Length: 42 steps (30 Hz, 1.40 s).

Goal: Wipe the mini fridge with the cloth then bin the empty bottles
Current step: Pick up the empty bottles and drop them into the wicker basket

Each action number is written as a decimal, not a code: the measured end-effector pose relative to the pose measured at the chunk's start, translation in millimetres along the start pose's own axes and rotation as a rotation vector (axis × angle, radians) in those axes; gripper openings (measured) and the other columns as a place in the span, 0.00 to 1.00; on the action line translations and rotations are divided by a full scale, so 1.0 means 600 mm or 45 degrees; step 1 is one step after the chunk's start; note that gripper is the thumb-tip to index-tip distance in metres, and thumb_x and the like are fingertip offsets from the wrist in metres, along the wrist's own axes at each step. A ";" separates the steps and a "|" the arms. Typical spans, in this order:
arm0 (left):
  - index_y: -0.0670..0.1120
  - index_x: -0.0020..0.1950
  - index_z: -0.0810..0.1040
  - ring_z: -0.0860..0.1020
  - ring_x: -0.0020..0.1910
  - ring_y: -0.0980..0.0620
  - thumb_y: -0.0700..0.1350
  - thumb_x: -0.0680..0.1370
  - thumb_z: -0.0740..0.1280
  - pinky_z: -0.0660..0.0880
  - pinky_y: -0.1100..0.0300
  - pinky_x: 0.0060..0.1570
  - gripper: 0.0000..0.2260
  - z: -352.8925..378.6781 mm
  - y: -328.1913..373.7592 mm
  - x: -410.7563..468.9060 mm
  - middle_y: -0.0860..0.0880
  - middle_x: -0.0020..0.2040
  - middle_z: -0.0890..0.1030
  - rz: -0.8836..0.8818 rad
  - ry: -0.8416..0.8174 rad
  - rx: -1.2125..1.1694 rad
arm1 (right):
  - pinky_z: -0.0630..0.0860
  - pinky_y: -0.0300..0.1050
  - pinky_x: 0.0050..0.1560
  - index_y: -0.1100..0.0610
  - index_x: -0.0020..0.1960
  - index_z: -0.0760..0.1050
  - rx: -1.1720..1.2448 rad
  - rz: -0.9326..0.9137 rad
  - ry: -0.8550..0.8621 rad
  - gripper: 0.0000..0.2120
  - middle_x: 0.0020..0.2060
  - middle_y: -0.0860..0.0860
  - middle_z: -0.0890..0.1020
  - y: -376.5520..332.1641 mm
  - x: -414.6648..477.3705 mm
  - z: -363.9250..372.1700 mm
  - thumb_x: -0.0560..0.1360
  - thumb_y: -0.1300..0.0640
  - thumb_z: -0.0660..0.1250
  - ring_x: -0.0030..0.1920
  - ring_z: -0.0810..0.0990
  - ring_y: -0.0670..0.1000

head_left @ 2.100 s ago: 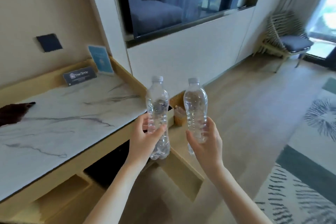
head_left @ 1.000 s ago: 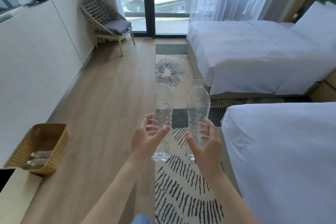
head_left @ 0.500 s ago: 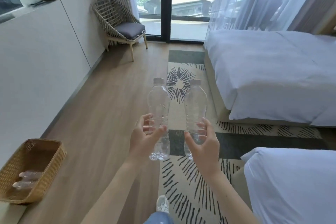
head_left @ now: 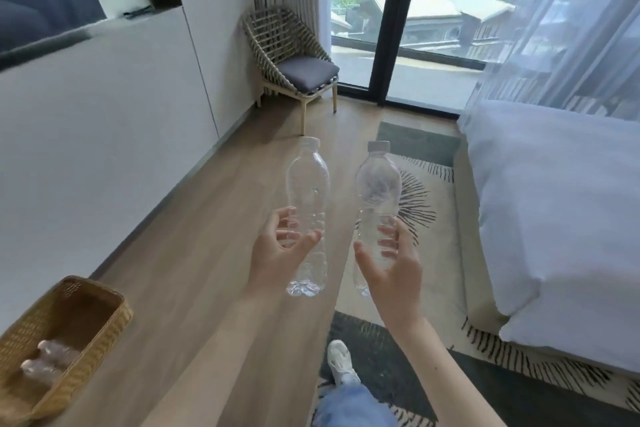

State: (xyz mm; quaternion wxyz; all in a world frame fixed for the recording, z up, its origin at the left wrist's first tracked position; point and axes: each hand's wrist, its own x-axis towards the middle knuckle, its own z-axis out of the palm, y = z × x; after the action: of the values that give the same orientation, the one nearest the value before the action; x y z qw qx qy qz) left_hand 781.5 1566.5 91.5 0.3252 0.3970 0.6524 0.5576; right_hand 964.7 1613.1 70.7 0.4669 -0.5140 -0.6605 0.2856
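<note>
Holding one clear bottle upright in each fist, my left hand (head_left: pixel 277 253) wraps the left bottle (head_left: pixel 307 204), my right hand (head_left: pixel 391 263) the right bottle (head_left: pixel 375 198), caps at twelve o'clock. Wicker basket (head_left: pixel 100 319) sits at eight o'clock, nearer my left hand, so I judge it drops first.

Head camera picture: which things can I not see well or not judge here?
- Woven wicker basket: cut off by the left and bottom edges; the items inside are blurred.
- Two clear plastic bottles: lower parts covered by the left hand and right hand.
- Mini fridge, cloth: out of view.
- White bed: cut by the right edge.
</note>
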 end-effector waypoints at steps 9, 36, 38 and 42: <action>0.60 0.58 0.76 0.79 0.52 0.59 0.59 0.66 0.73 0.73 0.74 0.41 0.22 -0.081 0.005 0.230 0.55 0.56 0.80 -0.174 0.624 -0.018 | 0.70 0.26 0.51 0.51 0.69 0.70 0.190 -0.200 -0.582 0.30 0.54 0.43 0.79 -0.018 0.305 0.268 0.71 0.51 0.77 0.51 0.78 0.44; 0.52 0.64 0.75 0.78 0.57 0.56 0.51 0.71 0.78 0.76 0.59 0.55 0.23 -0.763 -0.199 0.133 0.54 0.59 0.79 -0.514 1.830 -0.041 | 0.71 0.25 0.47 0.26 0.58 0.66 0.576 -0.541 -1.687 0.22 0.52 0.30 0.77 -0.384 0.037 1.023 0.73 0.45 0.72 0.53 0.77 0.37; 0.53 0.63 0.75 0.79 0.56 0.57 0.56 0.68 0.78 0.76 0.59 0.54 0.26 -0.806 -0.216 0.143 0.55 0.59 0.79 -0.542 1.838 -0.050 | 0.70 0.24 0.47 0.26 0.58 0.65 0.542 -0.535 -1.705 0.22 0.52 0.31 0.78 -0.398 0.028 1.068 0.73 0.45 0.72 0.53 0.77 0.36; 0.55 0.63 0.75 0.78 0.54 0.60 0.57 0.69 0.77 0.74 0.69 0.45 0.25 -0.879 -0.269 0.175 0.57 0.57 0.79 -0.629 1.866 -0.063 | 0.70 0.24 0.47 0.26 0.59 0.65 0.493 -0.503 -1.749 0.22 0.52 0.30 0.78 -0.409 0.008 1.170 0.72 0.44 0.72 0.53 0.78 0.37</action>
State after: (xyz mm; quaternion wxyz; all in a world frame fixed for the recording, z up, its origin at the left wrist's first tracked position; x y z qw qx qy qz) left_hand 249.1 1401.4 22.4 -0.0658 -0.2379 0.7580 0.6037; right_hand 224.1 1613.7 1.4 0.0734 0.0008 -0.8218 0.5650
